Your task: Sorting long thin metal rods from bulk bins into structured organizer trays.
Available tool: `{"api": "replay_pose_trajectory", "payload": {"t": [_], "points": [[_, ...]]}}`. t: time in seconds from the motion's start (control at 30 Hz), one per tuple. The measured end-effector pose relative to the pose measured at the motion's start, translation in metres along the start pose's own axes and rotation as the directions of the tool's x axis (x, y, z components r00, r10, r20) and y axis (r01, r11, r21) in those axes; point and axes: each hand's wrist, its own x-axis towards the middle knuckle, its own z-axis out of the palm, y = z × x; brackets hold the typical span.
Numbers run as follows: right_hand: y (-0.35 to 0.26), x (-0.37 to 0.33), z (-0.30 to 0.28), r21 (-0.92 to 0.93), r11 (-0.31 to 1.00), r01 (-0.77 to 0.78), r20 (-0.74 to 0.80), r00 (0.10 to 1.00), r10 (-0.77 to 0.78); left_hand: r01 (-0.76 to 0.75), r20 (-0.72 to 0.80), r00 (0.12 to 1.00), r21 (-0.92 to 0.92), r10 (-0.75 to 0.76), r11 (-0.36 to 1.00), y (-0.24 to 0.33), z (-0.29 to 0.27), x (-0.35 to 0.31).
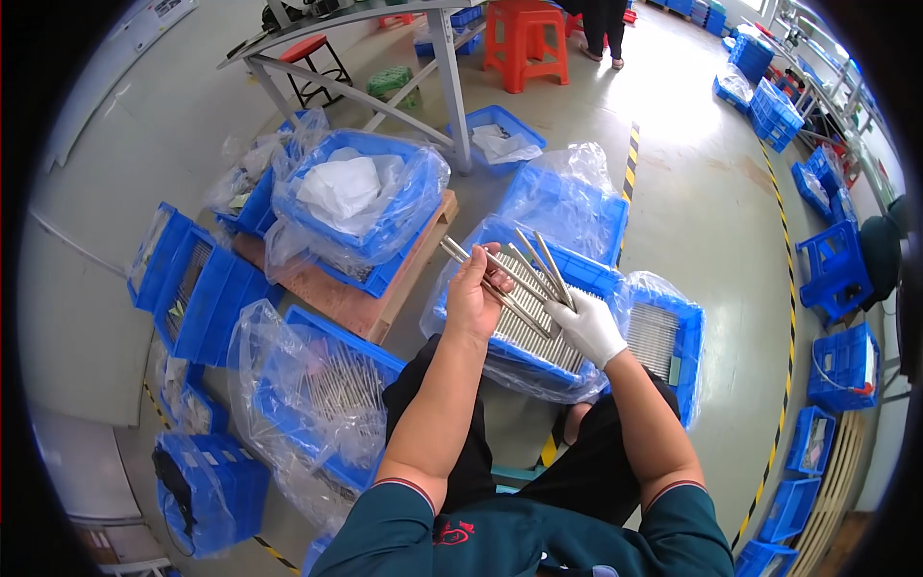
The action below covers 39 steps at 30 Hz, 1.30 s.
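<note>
Several thin metal rods (519, 277) are held between my two hands, above a blue crate (606, 279) lined with clear plastic. My bare left hand (475, 291) is closed around some of them, their ends sticking out past the fingers. My right hand (586, 328), in a white glove, grips other rods that fan out upward and to the left. Inside the crate below, rows of similar rods (514, 332) lie side by side. Left of my knees, another plastic-lined crate (279, 409) holds loose, scattered rods (341, 385).
A crate of neatly rowed rods (654, 332) stands at the right. Stacked crates with plastic bags sit on a wooden pallet (409, 279) at the left. Beyond are a table leg (448, 87) and a red stool (524, 48). A person (604, 29) stands far off.
</note>
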Motion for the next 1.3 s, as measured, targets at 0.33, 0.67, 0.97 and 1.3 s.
{"api": "replay_pose_trajectory", "payload": {"t": [0.33,0.67,0.97,1.3], "points": [[-0.002,0.007,0.005,0.232,0.972,-0.027,-0.109,0.993,0.054,0.143,0.023,0.989,0.170,-0.149,0.975,-0.035,0.008,-0.015],[-0.013,0.006,0.008,0.594,0.792,-0.139,0.001,0.985,0.173,0.115,-0.045,0.993,0.402,-0.106,0.908,-0.057,0.016,-0.030],[-0.004,0.026,-0.022,0.597,0.794,-0.113,-0.117,0.967,0.225,0.249,-0.040,0.955,0.651,-0.295,0.717,-0.041,0.009,-0.029],[0.040,0.063,-0.055,0.715,0.698,0.034,-0.330,0.897,0.294,0.650,0.044,0.604,0.551,-0.796,0.524,-0.058,0.015,-0.045]]}}
